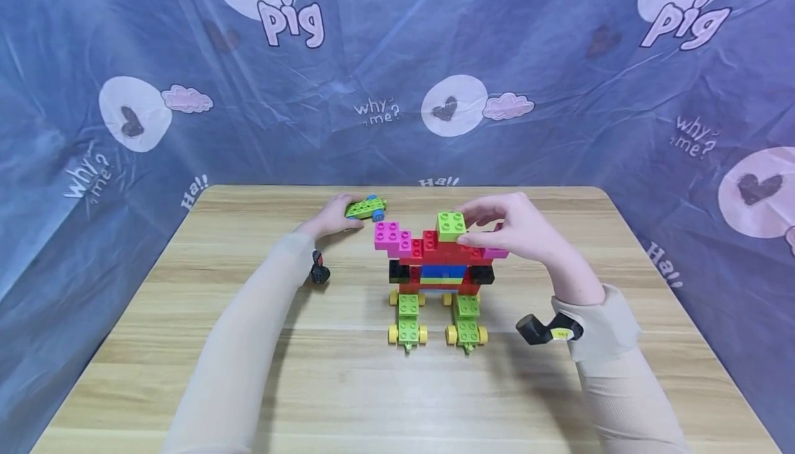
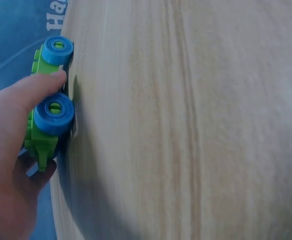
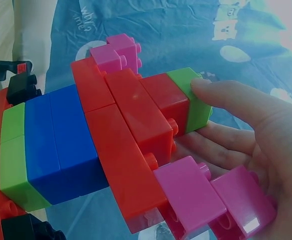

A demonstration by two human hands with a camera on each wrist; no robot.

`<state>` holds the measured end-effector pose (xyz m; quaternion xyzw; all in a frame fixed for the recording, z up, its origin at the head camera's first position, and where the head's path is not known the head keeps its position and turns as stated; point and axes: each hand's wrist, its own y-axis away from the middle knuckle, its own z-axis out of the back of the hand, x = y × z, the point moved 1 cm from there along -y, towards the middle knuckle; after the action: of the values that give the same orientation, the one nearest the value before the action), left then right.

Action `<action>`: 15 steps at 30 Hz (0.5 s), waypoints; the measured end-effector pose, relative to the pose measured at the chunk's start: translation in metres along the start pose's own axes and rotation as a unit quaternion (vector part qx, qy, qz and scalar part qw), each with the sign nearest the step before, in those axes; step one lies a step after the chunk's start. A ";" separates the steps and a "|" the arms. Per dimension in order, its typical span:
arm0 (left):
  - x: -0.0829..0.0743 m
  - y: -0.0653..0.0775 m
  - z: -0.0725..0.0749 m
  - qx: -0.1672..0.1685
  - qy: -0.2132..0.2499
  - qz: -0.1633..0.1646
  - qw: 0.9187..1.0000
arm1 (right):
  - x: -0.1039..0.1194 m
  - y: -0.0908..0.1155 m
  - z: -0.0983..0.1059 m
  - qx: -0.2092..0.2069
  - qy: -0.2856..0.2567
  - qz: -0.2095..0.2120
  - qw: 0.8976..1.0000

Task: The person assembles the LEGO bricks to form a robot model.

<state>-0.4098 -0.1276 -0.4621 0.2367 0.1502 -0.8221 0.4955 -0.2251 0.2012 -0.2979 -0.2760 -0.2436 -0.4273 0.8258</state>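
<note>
A toy-brick figure (image 1: 442,254) stands upright on the table, with red, blue, black and pink bricks above two lime wheeled bases. A lime brick (image 1: 451,225) tops it. My right hand (image 1: 512,226) pinches that brick, thumb on the near side and fingers behind; in the right wrist view the thumb presses on the lime brick (image 3: 198,102), above the pink bricks (image 3: 191,187). Further back on the left, my left hand (image 1: 335,216) grips a lime toy car base (image 1: 368,208) with blue wheels. The left wrist view shows the thumb across the side of the car base (image 2: 45,130).
A wooden table (image 1: 186,343) lies under everything. Blue printed cloth (image 1: 348,47) hangs behind it and along both sides. Black wrist cameras (image 1: 549,330) stick out from both sleeves, the right one to the right of the figure.
</note>
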 end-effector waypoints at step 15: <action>-0.006 0.001 0.007 0.012 0.021 0.023 0.999 | 0.002 -0.001 0.000 0.002 -0.003 0.000 1.000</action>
<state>-0.4085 -0.1273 -0.4529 0.2628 0.1452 -0.8073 0.5081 -0.2244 0.1997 -0.2963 -0.2761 -0.2468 -0.4260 0.8255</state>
